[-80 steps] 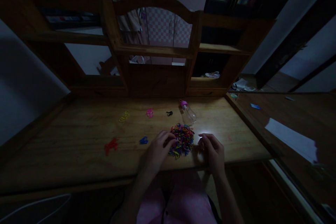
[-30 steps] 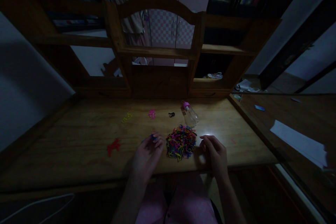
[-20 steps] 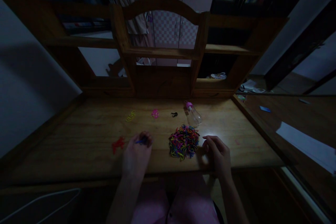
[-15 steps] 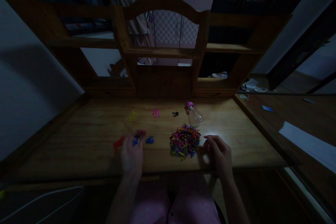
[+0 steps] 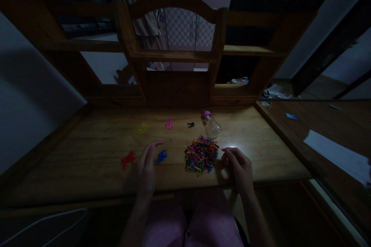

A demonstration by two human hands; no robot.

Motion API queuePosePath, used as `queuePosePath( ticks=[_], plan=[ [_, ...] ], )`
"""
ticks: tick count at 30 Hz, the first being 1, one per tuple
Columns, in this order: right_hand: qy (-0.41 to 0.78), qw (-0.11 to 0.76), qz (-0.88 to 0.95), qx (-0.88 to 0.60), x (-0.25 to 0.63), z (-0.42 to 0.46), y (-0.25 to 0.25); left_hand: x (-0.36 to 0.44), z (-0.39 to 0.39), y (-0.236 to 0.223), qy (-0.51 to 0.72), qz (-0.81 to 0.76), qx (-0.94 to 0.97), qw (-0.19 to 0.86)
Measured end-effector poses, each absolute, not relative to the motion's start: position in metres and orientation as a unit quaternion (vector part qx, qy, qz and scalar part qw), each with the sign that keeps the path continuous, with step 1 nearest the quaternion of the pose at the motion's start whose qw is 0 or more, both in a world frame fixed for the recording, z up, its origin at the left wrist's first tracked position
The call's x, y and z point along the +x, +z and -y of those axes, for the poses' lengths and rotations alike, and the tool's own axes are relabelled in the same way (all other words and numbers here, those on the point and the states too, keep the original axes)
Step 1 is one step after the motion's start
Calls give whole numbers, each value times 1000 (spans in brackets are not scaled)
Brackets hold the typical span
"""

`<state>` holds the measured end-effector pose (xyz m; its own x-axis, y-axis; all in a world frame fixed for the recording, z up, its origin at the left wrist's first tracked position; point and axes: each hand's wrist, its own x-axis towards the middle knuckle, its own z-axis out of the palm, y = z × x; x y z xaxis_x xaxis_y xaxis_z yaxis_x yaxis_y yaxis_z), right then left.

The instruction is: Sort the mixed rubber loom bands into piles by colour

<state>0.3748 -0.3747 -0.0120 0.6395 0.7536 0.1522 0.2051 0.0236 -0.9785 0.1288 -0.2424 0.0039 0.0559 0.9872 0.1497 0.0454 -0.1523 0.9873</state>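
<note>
My left hand [image 5: 147, 166] is open at the desk's front left, fingers stretched out beside a small cluster of blue rubber bands [image 5: 161, 156]. Red rubber bands [image 5: 128, 159] lie on its other side. A big mixed pile of coloured rubber bands [image 5: 202, 155] sits between my hands. Right of that pile, my right hand [image 5: 239, 166] rests with its fingers curled together; whether anything is in them is hidden. Farther back are small groups of yellow rubber bands [image 5: 142, 127], pink rubber bands [image 5: 169, 124] and black rubber bands [image 5: 190, 125].
A clear bottle with a pink cap [image 5: 213, 124] lies behind the mixed pile. The wooden desk [image 5: 87, 142] ends at a shelf unit [image 5: 176, 88] along its back. To the right, a lower brown surface holds a white paper strip [image 5: 336, 156] and a blue card [image 5: 291, 116].
My left hand has drawn back slightly from the blue rubber bands, which now lie gathered in one cluster, and its fingers have straightened. My right hand stays beside the pile. The view has shifted slightly.
</note>
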Motion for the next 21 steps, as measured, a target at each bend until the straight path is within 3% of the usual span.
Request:
queuePosePath(
  ticks=[8,21],
  plan=[
    [235,624,353,-657,376,374,-11,157,268,9,246,-298,829,404],
    [229,621,364,-656,375,373,-9,162,264,-12,205,-333,849,356]
  ],
)
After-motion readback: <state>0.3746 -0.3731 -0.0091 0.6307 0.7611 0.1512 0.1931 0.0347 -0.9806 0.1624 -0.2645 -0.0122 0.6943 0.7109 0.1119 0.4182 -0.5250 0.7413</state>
